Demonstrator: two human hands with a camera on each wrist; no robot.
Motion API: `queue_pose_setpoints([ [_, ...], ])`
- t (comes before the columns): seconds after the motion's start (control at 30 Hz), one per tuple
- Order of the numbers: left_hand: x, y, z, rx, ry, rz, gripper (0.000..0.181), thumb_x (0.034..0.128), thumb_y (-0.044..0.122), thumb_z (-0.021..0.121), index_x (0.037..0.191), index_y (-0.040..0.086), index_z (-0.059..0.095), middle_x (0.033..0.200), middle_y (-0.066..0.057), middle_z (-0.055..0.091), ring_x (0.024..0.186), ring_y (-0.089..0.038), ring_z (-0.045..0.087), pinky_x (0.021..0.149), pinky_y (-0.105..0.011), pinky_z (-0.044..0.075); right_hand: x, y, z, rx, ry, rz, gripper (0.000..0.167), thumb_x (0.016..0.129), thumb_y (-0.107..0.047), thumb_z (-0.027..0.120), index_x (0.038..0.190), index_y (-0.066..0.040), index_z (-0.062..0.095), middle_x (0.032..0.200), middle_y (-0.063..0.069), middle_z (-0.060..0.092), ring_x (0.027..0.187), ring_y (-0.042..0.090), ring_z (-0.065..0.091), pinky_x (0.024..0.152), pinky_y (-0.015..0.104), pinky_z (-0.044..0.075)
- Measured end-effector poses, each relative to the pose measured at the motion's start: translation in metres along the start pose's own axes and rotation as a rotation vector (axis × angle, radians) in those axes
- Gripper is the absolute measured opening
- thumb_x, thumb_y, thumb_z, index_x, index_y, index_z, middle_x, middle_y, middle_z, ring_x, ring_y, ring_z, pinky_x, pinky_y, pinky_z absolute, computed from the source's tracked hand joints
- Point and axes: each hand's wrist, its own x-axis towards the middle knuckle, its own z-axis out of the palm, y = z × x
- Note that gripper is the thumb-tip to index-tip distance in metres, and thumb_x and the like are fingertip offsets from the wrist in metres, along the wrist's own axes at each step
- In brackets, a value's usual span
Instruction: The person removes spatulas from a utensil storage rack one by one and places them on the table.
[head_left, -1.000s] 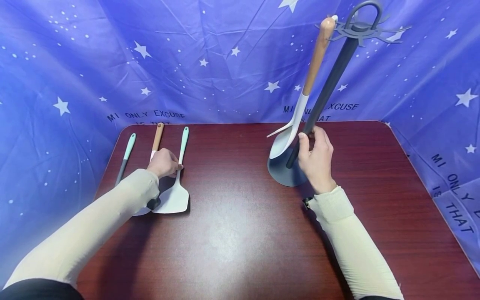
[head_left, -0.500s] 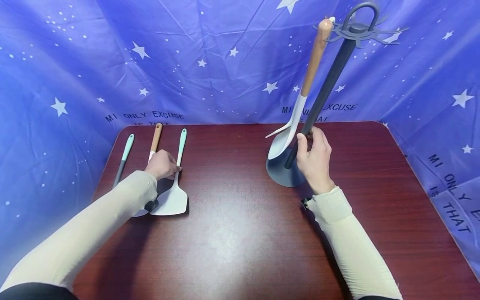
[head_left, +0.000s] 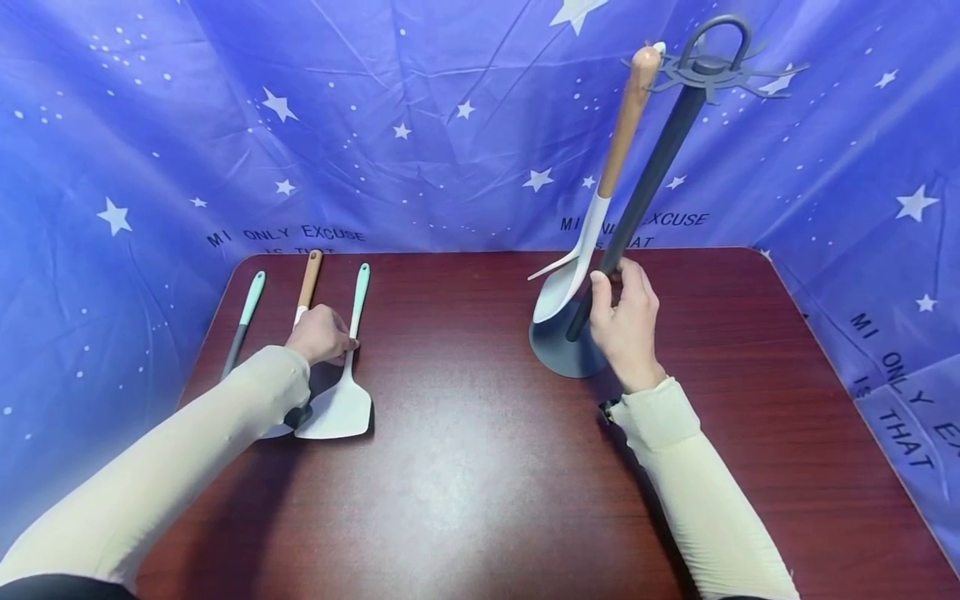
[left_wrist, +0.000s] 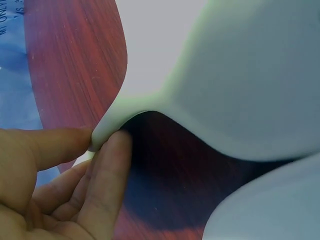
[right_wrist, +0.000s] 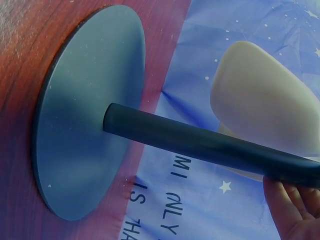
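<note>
My left hand (head_left: pixel 322 335) pinches the slim neck of a white turner (head_left: pixel 341 408) with a mint handle tip, lying on the table. In the left wrist view, thumb and fingertips meet on the turner (left_wrist: pixel 160 60) just behind its blade. My right hand (head_left: pixel 628 325) grips the dark pole (head_left: pixel 660 167) of a utensil stand near its lower part. From the stand's hooked top ring (head_left: pixel 708 77) hang white-headed utensils, one with a wooden handle (head_left: pixel 626 125); one looks like a spoon or ladle (head_left: pixel 558 292). The stand's round base (right_wrist: pixel 90 120) rests on the table.
Left of the turner lie a wooden-handled utensil (head_left: pixel 309 279) and a mint-and-grey-handled one (head_left: pixel 247 312); my left arm hides much of both. A star-print blue curtain (head_left: pixel 450 125) hangs behind and beside the dark red table (head_left: pixel 465 483).
Both hands keep the same holds. The head view has shifted slightly, so the scene sits a little lower and further left.
</note>
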Motion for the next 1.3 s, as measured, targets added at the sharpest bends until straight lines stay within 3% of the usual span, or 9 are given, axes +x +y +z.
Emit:
queue_pose_setpoints([
  [0.27,-0.002,0.003,-0.002,0.007,-0.014,-0.004,0.018,0.0841,0.006,0.070,0.091,-0.010,0.064,0.075,-0.015,0.066,0.065,-0.023,0.071,0.070,-0.036,0.057,0.000,0.000,0.000,-0.005,0.003,0.002,0.022,0.092,-0.015,0.062,0.103,0.004,0.061,0.088,0.015,0.059,0.080,0.023,0.057,0.071,0.030,0.045],
  [0.47,-0.002,0.005,-0.003,0.146,-0.010,0.039,0.017,0.0841,0.011,0.070,0.084,-0.007,0.069,0.071,-0.014,0.068,0.060,-0.020,0.069,0.067,-0.036,0.057,-0.001,0.001,-0.001,-0.010,-0.001,0.004,0.022,0.093,-0.014,0.061,0.104,0.004,0.061,0.088,0.015,0.059,0.079,0.023,0.058,0.069,0.027,0.045],
  [0.67,-0.004,0.014,-0.006,0.233,0.015,0.080,0.027,0.0835,0.021,0.071,0.077,-0.003,0.061,0.063,-0.010,0.063,0.056,-0.019,0.064,0.054,-0.032,0.050,-0.001,0.000,0.000,-0.009,-0.005,0.001,0.022,0.093,-0.014,0.061,0.104,0.004,0.061,0.088,0.016,0.059,0.080,0.023,0.058,0.071,0.028,0.045],
  [0.87,-0.012,0.034,-0.009,0.273,0.072,0.215,0.028,0.0839,0.027,0.071,0.087,-0.001,0.072,0.079,-0.012,0.067,0.069,-0.026,0.059,0.062,-0.038,0.049,0.000,-0.001,-0.001,-0.006,-0.002,-0.006,0.022,0.093,-0.015,0.061,0.103,0.005,0.060,0.089,0.017,0.059,0.080,0.024,0.058,0.071,0.028,0.045],
  [1.1,-0.024,0.067,-0.006,0.205,0.066,0.264,0.035,0.0858,0.029,0.070,0.104,-0.001,0.069,0.099,-0.015,0.069,0.090,-0.030,0.063,0.080,-0.045,0.051,0.000,-0.001,-0.001,-0.007,0.000,-0.014,0.023,0.093,-0.015,0.061,0.103,0.005,0.060,0.088,0.017,0.059,0.081,0.025,0.057,0.073,0.031,0.045],
  [1.3,-0.031,0.089,0.002,0.162,0.053,0.345,0.037,0.0856,0.027,0.070,0.107,-0.003,0.068,0.104,-0.015,0.069,0.096,-0.029,0.064,0.084,-0.044,0.050,0.000,0.000,0.000,-0.003,0.000,-0.011,0.022,0.093,-0.015,0.061,0.103,0.005,0.061,0.088,0.016,0.059,0.080,0.024,0.057,0.072,0.037,0.047],
])
